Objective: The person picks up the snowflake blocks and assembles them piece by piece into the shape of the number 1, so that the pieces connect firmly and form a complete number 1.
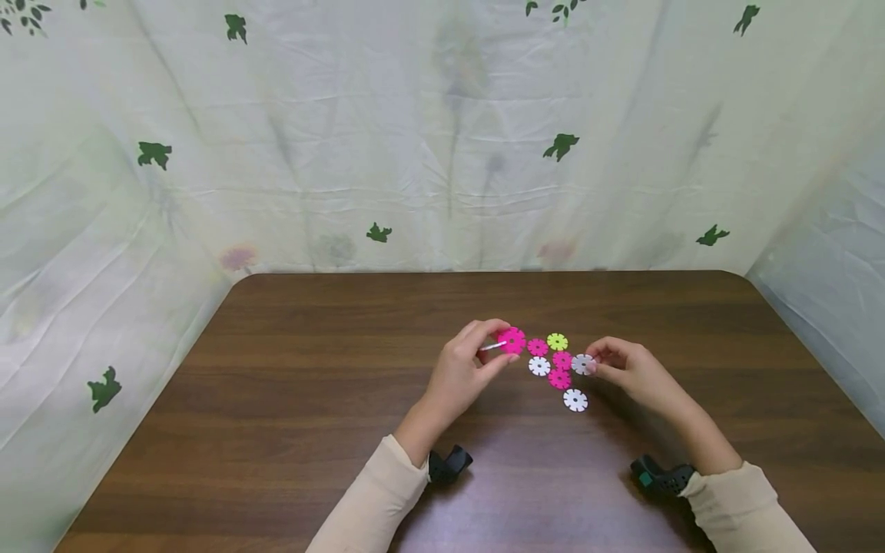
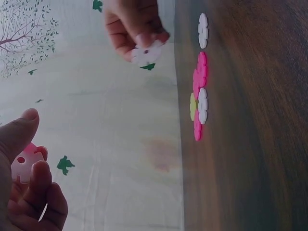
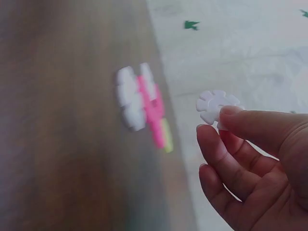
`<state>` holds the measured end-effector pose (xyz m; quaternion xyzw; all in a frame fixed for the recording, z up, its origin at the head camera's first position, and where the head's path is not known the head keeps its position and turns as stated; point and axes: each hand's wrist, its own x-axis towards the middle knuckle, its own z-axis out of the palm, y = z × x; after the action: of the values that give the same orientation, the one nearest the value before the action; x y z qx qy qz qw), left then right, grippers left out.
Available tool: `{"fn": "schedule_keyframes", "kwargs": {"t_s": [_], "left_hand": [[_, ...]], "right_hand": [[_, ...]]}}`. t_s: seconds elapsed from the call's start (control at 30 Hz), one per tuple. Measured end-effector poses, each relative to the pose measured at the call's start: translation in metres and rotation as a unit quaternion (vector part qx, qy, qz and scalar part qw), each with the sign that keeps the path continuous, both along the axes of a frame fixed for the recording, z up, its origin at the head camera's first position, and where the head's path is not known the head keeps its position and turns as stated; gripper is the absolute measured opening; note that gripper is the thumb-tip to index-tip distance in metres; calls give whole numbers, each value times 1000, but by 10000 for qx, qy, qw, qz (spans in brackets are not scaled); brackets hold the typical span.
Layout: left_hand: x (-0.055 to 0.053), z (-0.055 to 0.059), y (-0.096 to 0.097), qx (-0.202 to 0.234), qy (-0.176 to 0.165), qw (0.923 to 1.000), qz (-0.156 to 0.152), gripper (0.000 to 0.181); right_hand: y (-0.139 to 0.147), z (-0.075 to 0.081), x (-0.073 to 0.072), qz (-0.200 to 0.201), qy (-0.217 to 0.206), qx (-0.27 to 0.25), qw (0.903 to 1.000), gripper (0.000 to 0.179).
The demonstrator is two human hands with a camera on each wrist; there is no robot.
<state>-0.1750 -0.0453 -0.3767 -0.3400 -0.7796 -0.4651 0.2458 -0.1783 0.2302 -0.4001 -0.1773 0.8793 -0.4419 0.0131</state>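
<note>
Between the thumb and fingers of my left hand [image 1: 462,367] is a pink notched disc [image 1: 512,340], with a white disc [image 1: 493,346] seen edge-on against it. My right hand [image 1: 636,374] pinches a white notched disc [image 1: 583,364] by its edge, and the right wrist view shows this white disc [image 3: 214,105] held off the table. Lying flat between the hands are pink discs [image 1: 559,379], a yellow-green disc [image 1: 557,342] and two white ones, the nearer white disc [image 1: 575,399] closest to me. Whether the flat discs are joined cannot be told.
The brown wooden table [image 1: 311,407] spreads out on all sides of the discs. A pale cloth [image 1: 415,153] with green bird shapes hangs behind it and at both sides. Each wrist wears a black device, such as the left wrist camera [image 1: 449,465].
</note>
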Motion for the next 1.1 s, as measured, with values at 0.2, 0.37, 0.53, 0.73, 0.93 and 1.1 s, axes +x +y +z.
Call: {"fn": "schedule_keyframes", "kwargs": {"t_s": [0.2, 0.37, 0.53, 0.73, 0.93, 1.1], "left_hand": [[0, 0, 1, -90, -2, 10000, -36, 39], [0, 0, 1, -155, -14, 9999, -52, 40], [1, 0, 1, -185, -27, 9998, -58, 40], [2, 1, 1, -211, -105, 9997, -59, 39], [2, 2, 1, -200, -125, 9997, -110, 38], [2, 1, 2, -181, -117, 9997, -111, 39]], "right_hand": [[-8, 22, -2, 10, 225, -262, 9994, 16], [-18, 36, -1, 199, 552, -492, 9971, 17], [-31, 45, 1, 366, 874, -701, 9930, 17], [-47, 56, 2, 544, 1132, -901, 9880, 18], [-59, 66, 7, 718, 1171, -1094, 9845, 17], [-70, 80, 18, 780, 1169, -1085, 9841, 13]]}}
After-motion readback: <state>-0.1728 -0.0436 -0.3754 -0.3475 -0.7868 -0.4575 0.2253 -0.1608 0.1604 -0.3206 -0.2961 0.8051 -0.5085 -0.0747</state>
